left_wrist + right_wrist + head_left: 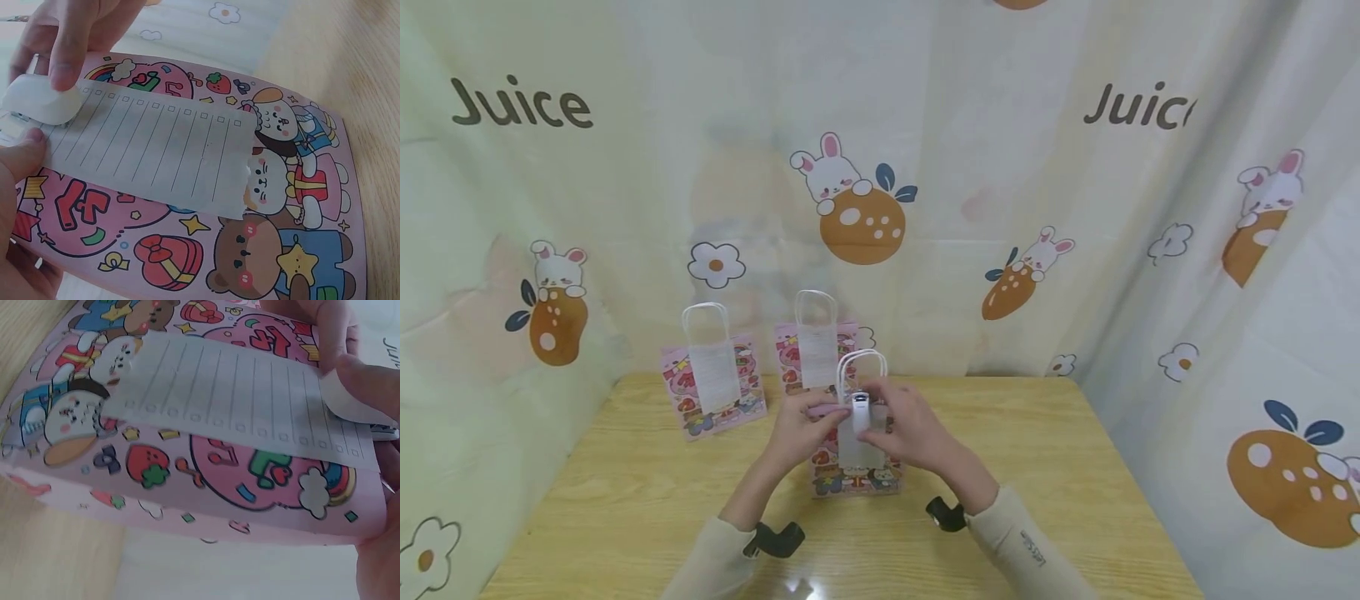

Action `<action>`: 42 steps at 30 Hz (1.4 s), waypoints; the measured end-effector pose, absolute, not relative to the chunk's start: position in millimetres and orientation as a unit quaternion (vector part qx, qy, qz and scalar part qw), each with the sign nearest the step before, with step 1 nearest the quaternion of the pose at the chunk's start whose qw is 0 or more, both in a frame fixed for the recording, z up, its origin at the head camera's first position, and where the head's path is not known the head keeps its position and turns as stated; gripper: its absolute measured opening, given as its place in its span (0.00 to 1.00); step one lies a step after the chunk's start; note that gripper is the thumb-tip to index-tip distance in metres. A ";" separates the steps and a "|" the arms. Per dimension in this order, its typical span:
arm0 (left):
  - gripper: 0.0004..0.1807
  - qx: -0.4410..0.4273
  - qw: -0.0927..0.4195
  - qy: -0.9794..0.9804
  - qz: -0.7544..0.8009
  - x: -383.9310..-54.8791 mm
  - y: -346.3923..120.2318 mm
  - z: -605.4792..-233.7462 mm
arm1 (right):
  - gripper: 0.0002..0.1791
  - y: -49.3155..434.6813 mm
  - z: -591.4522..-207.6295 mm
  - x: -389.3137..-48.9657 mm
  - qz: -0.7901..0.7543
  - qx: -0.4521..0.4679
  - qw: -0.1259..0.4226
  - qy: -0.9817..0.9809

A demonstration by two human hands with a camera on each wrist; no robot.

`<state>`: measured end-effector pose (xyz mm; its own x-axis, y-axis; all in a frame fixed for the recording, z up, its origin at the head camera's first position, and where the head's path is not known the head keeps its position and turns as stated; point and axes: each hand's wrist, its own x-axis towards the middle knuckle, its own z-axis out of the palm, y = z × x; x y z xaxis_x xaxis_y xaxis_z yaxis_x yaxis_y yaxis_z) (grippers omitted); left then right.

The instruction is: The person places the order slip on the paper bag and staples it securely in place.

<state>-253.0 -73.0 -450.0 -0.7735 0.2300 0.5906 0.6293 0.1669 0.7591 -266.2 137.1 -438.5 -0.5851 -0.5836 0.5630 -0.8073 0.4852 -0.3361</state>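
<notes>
A pink cartoon-printed paper gift bag with white handles stands upright before me. A lined white paper slip with small checkboxes lies against its front, its lower edge torn. At the bag's top edge my right hand grips a small white stapler, which sits over the slip's upper end. My left hand pinches the bag's top edge, its thumb beside the stapler in the left wrist view. The bag hides some fingers of both hands.
Two similar bags, one at the left and one at the back, stand on the wooden table, each with a white slip on its front. A printed curtain hangs behind the table and along its sides.
</notes>
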 end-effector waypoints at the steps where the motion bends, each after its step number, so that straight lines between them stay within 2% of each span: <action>1: 0.02 -0.287 0.171 -0.745 -0.577 -252.8 -73.7 -450.0 | 0.38 136.1 -438.6 -266.6 0.298 0.412 0.190 -0.840; 8: 0.03 -0.266 0.135 -0.751 -0.589 -250.3 -75.4 -449.4 | 0.39 134.2 -439.1 -268.9 0.324 0.411 0.187 -0.831; 15: 0.14 -0.249 0.057 -0.730 -0.634 -251.4 -72.1 -446.8 | 0.37 134.7 -438.9 -271.5 0.326 0.415 0.199 -0.826; 17: 0.15 -0.248 0.045 -0.729 -0.637 -252.5 -71.4 -445.6 | 0.37 134.4 -439.0 -272.5 0.325 0.419 0.199 -0.824; 22: 0.12 -0.261 0.059 -0.731 -0.628 -255.2 -72.3 -446.1 | 0.39 131.9 -441.6 -273.0 0.335 0.415 0.206 -0.821; 28: 0.12 -0.312 0.071 -0.696 -0.642 -254.2 -75.1 -455.3 | 0.45 131.8 -456.8 -264.2 0.387 0.349 0.236 -0.820; 30: 0.13 -0.321 0.074 -0.692 -0.642 -253.0 -75.6 -457.4 | 0.40 132.9 -459.6 -264.7 0.361 0.343 0.241 -0.833; 34: 0.15 -0.312 0.058 -0.686 -0.655 -251.4 -75.7 -456.7 | 0.21 134.2 -450.7 -274.6 0.269 0.392 0.222 -0.851; 41: 0.17 -0.293 0.051 -0.694 -0.655 -252.1 -76.2 -451.2 | 0.22 131.6 -430.6 -291.3 0.176 0.477 0.160 -0.846; 42: 0.17 -0.289 0.054 -0.699 -0.652 -252.2 -76.2 -451.0 | 0.19 131.3 -429.8 -292.4 0.175 0.483 0.152 -0.844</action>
<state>-252.2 -76.2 -451.0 -0.8271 0.3332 0.4527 0.4745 -0.0178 0.8801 -292.4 131.3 -429.8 -0.4862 -0.7629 0.4261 -0.8695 0.4711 -0.1487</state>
